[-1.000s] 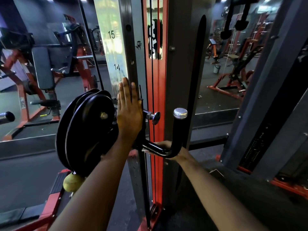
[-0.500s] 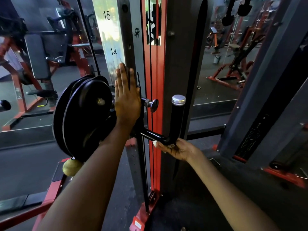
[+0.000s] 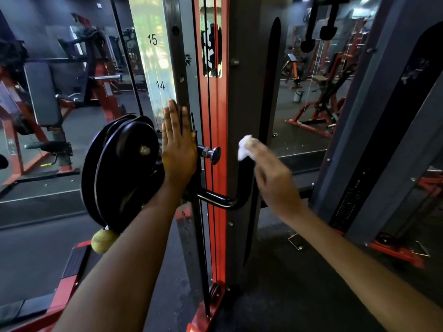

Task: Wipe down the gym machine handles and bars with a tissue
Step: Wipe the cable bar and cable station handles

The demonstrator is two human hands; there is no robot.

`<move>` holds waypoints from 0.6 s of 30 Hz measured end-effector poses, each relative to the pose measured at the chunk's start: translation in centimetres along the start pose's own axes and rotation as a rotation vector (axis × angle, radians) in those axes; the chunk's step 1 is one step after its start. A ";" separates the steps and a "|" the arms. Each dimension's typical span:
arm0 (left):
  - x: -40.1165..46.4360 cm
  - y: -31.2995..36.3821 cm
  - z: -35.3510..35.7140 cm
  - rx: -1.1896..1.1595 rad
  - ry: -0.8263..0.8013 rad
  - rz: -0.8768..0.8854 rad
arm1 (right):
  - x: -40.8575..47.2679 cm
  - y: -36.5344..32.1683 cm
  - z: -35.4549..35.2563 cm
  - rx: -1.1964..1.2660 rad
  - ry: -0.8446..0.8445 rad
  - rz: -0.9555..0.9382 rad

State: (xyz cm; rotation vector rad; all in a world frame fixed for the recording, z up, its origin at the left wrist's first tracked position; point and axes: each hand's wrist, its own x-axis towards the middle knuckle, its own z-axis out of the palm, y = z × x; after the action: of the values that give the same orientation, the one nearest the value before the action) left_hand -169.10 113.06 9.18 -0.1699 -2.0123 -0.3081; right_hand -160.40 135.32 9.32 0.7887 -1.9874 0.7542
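A: Status on the black L-shaped steel handle?
B: Its upright leg runs vertical, just right of the red and grey machine column. Right hand is at the top of that leg, pinching a crumpled white tissue against it. Motion blur there; exact finger wrap unclear.
A: Left hand?
B: Flat, fingers straight, pressed on the numbered steel upright beside the black round pulley housing. Holds nothing. Looks like a brace.
A: Which hand is nearer the work?
B: Right, already on it. My read: wipe follows the long axis downward to the bend, then left along the horizontal leg.
A: Clearance?
B: Open room right of the handle. Tight on the left: column just beside, black pop-pin knob near.
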 end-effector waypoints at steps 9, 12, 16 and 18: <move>-0.1 -0.1 0.0 0.028 0.010 0.018 | -8.9 1.3 7.2 -0.757 -0.359 -0.420; 0.0 -0.1 0.0 0.022 0.013 0.016 | -9.0 -0.4 10.7 -0.749 -0.552 -0.349; -0.1 0.0 -0.2 0.019 -0.021 0.011 | -7.3 0.0 9.7 -0.710 -0.642 -0.363; -0.1 0.1 -0.2 0.007 -0.033 0.000 | -7.9 1.3 7.6 -0.684 -0.577 -0.474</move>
State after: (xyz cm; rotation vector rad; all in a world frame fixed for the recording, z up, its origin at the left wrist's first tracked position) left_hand -168.83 113.11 9.24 -0.1718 -2.0456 -0.2998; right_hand -161.54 132.47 -1.29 1.0520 -2.2015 -0.4718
